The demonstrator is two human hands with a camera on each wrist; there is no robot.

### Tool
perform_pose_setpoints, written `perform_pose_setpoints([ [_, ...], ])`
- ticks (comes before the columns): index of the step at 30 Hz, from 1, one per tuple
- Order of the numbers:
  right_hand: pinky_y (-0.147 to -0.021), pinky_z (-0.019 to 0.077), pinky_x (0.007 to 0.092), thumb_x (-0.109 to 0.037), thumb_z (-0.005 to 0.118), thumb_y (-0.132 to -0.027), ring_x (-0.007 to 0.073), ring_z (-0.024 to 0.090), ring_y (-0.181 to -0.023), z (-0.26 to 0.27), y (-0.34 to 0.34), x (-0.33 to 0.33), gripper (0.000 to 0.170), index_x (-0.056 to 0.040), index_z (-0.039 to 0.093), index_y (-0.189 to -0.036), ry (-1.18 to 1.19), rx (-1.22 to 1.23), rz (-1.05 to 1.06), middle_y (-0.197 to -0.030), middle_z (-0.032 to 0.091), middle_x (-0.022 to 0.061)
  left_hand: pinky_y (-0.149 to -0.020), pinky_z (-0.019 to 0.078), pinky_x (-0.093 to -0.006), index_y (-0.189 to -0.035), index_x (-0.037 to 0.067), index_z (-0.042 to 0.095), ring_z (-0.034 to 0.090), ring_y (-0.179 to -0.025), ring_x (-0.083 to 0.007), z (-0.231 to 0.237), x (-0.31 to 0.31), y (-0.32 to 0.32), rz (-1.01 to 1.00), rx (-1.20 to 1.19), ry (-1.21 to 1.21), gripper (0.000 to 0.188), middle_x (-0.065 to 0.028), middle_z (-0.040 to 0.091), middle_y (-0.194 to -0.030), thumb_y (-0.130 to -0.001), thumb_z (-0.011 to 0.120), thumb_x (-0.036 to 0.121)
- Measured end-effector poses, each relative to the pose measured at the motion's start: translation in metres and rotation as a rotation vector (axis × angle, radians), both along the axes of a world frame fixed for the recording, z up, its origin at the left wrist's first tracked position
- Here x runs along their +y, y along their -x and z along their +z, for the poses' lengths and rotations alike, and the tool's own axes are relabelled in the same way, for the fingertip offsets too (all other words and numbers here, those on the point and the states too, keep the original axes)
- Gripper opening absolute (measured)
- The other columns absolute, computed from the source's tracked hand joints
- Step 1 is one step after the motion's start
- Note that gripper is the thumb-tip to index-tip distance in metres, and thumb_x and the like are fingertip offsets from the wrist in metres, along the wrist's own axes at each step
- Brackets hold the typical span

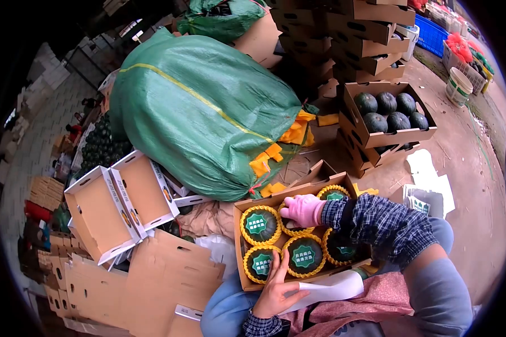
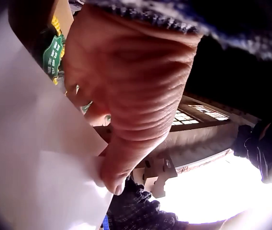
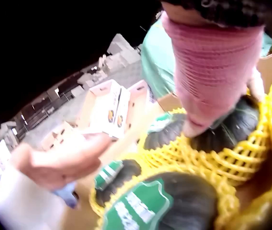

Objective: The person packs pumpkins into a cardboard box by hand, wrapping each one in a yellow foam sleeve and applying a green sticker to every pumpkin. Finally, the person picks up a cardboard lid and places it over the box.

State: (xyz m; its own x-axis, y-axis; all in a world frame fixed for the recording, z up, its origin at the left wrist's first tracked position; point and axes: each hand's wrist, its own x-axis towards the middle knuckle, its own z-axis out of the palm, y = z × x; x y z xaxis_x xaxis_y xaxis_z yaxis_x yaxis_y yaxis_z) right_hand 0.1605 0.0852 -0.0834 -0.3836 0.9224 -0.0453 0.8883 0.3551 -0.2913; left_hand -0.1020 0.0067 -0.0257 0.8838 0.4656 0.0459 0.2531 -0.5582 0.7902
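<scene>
An open cardboard box [image 1: 242,224] holds several dark green pumpkins in yellow foam nets, many with green labels. The right hand [image 1: 302,210], in a pink glove, grips the pumpkin in the middle of the far row; the right wrist view shows the glove [image 3: 212,76] with digits on either side of this pumpkin [image 3: 227,132]. The bare left hand [image 1: 276,289] has its fingertips at the near-row pumpkins, between the left one [image 1: 254,264] and the middle one [image 1: 305,255]. Its thumb lies against a white sheet [image 1: 334,286]; the left wrist view shows the thumb at the sheet's edge [image 2: 45,158].
A large green-covered pile [image 1: 197,106] rises beyond the box. At the right stands a carton of unwrapped pumpkins [image 1: 386,103] beside tall carton stacks [image 1: 371,48]. White-edged empty trays [image 1: 104,210] and flat cardboard [image 1: 168,281] lie at the left. White scraps [image 1: 433,182] lie on the floor.
</scene>
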Motion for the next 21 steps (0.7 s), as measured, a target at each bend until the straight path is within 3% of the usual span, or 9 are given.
perform_pose_setpoints([
  [4,-0.082,0.0539,0.0458,-0.06,0.056,-0.09,0.0372,0.067,-0.097,0.07,0.014,-0.033,0.057,-0.0096,0.06,-0.117,0.217,-0.123,-0.057,-0.102,0.066,0.0177,-0.117,0.0213,-0.0519,-0.084,0.001,0.074,0.007,-0.146,-0.0537,-0.027,0.004,0.042,0.252,0.114,0.009,0.03,-0.034,0.021,-0.155,-0.083,0.08,0.03],
  [6,-0.083,0.0523,0.0458,-0.069,0.055,-0.087,0.0387,0.066,-0.102,0.1,0.015,-0.072,0.073,-0.0077,0.055,-0.126,0.492,0.247,0.174,-0.106,0.068,0.022,-0.117,0.022,-0.0468,-0.083,0.0,0.071,0.017,-0.149,-0.04,-0.002,0.004,0.036,0.236,-0.121,0.243,0.025,-0.03,0.023,-0.157,-0.083,0.08,0.023],
  [8,-0.08,0.0523,0.0457,-0.049,0.065,-0.087,0.0387,0.068,-0.09,0.127,0.01,-0.11,0.058,-0.0089,0.053,-0.127,0.714,0.361,0.265,-0.095,0.07,0.0192,-0.117,0.0216,-0.045,-0.079,0.001,0.068,0.02,-0.149,-0.0356,0.035,0.004,0.012,0.175,-0.233,0.282,0.025,-0.0277,0.021,-0.158,-0.086,0.078,0.023],
  [9,-0.074,0.0538,0.043,-0.038,0.066,-0.089,0.036,0.069,-0.082,0.119,-0.001,-0.128,0.044,-0.0086,0.058,-0.12,0.547,0.308,0.297,-0.087,0.07,0.0167,-0.118,0.0207,-0.0428,-0.081,0.003,0.067,0.02,-0.149,-0.0346,0.038,0.018,0.008,-0.022,-0.309,0.367,0.027,-0.0276,0.02,-0.159,-0.088,0.075,0.028],
  [11,-0.068,0.0556,0.0356,-0.016,0.071,-0.087,0.0278,0.071,-0.075,0.135,-0.057,-0.152,0.024,-0.0054,0.066,-0.108,0.545,0.67,0.236,-0.084,0.071,0.0135,-0.118,0.0216,-0.0419,-0.12,0.003,0.051,0.023,-0.149,-0.033,0.018,0.048,-0.007,-0.119,-0.582,0.68,0.046,-0.0287,0.023,-0.158,-0.096,0.063,0.039],
  [13,-0.076,0.0594,0.0355,-0.021,0.081,-0.08,0.0281,0.072,-0.082,0.123,-0.108,-0.19,0.054,0.007,0.059,-0.121,0.282,1.511,-0.313,-0.097,0.072,0.0157,-0.12,0.0174,-0.0424,-0.149,0.001,0.024,0.015,-0.15,-0.0375,-0.002,0.083,-0.028,0.296,-0.226,0.091,0.072,-0.0288,0.014,-0.159,-0.101,0.047,0.049],
  [15,-0.076,0.059,0.0355,-0.022,0.08,-0.081,0.0278,0.071,-0.083,0.13,-0.159,-0.196,0.055,0.0066,0.058,-0.121,-0.026,1.318,-0.623,-0.097,0.072,0.0156,-0.12,0.0099,-0.0517,-0.154,-0.003,0.012,0.007,-0.151,-0.0355,-0.046,0.106,-0.041,0.439,0.251,-0.487,0.088,-0.0214,0.007,-0.163,-0.099,0.039,0.06],
  [16,-0.076,0.0589,0.0355,-0.023,0.08,-0.081,0.0277,0.071,-0.083,0.128,-0.181,-0.191,0.055,0.0064,0.058,-0.122,-0.089,1.196,-0.702,-0.097,0.071,0.0156,-0.12,0.0089,-0.0546,-0.155,-0.001,0.014,0.001,-0.152,-0.0328,-0.063,0.115,-0.041,0.348,0.591,-0.37,0.094,-0.0204,0.006,-0.163,-0.095,0.035,0.068],
  [21,-0.078,0.0581,0.0355,-0.028,0.078,-0.081,0.0269,0.07,-0.085,0.104,-0.235,-0.147,0.058,0.0056,0.056,-0.124,-0.12,0.882,-0.77,-0.098,0.071,0.0154,-0.115,-0.003,-0.0656,-0.157,0.022,0.023,-0.008,-0.151,-0.0386,-0.048,0.105,-0.04,0.287,0.652,-0.339,0.089,-0.0238,-0.005,-0.163,-0.089,0.036,0.078],
])
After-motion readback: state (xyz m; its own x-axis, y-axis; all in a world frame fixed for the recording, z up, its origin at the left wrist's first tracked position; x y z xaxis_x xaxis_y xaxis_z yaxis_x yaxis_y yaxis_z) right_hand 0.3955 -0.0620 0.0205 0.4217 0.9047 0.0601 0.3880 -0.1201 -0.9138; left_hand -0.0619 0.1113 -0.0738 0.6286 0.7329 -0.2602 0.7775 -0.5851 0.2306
